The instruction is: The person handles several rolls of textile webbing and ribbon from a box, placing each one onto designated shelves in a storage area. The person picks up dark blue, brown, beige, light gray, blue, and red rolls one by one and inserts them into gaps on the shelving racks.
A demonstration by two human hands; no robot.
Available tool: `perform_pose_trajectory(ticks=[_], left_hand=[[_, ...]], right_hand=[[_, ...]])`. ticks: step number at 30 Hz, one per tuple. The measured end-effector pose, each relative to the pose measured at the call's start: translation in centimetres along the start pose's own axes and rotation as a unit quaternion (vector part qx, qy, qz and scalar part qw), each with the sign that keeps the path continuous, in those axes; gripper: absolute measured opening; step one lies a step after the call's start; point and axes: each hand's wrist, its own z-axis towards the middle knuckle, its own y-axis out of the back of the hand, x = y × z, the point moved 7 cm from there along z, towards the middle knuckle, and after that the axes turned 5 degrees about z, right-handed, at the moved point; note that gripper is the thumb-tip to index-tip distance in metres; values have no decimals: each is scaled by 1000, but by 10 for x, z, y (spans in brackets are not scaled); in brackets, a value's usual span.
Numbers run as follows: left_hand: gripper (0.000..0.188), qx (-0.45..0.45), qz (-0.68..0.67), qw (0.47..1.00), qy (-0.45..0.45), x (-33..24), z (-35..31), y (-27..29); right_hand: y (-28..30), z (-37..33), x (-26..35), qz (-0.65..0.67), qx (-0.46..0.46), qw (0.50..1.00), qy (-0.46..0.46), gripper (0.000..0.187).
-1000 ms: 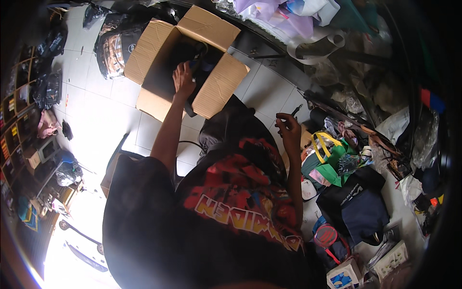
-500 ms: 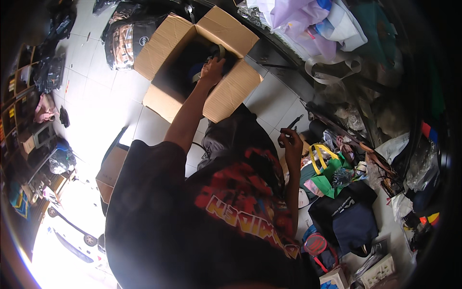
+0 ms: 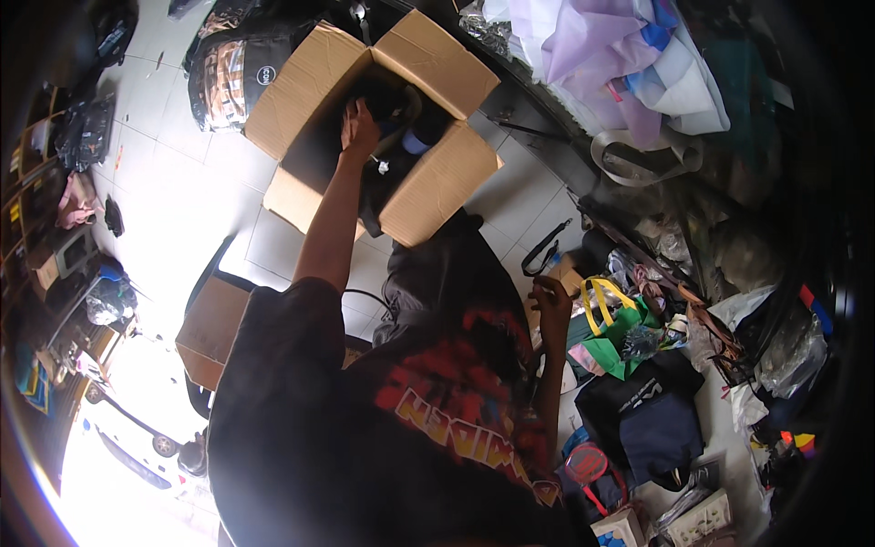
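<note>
My left hand [image 3: 360,128] is inside an open cardboard box [image 3: 436,189], near its left inner wall. Its fingers look stretched out and reach over dark contents; their tips are partly lost in shadow. A blue-grey rounded thing [image 3: 416,142] lies right of the hand in the box, with a curved pale band [image 3: 412,105] above it. A small whitish scrap [image 3: 383,168] sits just below the hand. My right hand [image 3: 551,296] hangs loosely bent to the right of my body, fingers apart with nothing visible in them. A black strap [image 3: 545,253] lies just beyond it.
A plastic-wrapped backpack [image 3: 223,87] stands left of the box. Pale lilac and white sheeting [image 3: 602,50] heaps up at the far right. Along the right lie a green bag with yellow handles [image 3: 609,342], a dark navy bag [image 3: 656,428] and assorted clutter. Another carton [image 3: 214,330] stands at left.
My left hand has moved left inside the box, away from the curved band, uncovering the blue-grey thing and the whitish scrap. My right hand has dropped slightly, away from the strap.
</note>
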Motion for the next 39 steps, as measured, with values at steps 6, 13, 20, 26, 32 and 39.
perform_pose_trajectory(ticks=[6, 13, 20, 26, 32, 39], left_hand=[[62, 139, 26, 990, -23, 14, 31, -43], [65, 74, 110, 991, 10, 8, 52, -67], [65, 204, 213, 954, -48, -12, 59, -48], [42, 187, 331, 915, -134, -36, 80, -52], [16, 113, 306, 911, -253, -36, 79, -53], [17, 64, 220, 946, -229, -29, 27, 29]], right_hand=[[11, -16, -26, 17, -31, 998, -61, 29], [6, -26, -43, 41, -29, 991, -127, 27], [6, -14, -40, 19, -12, 992, -125, 26], [10, -13, -52, 21, -7, 994, -108, 27], [14, -11, -45, 51, -21, 995, -85, 29], [7, 6, -38, 33, -4, 999, -34, 26]])
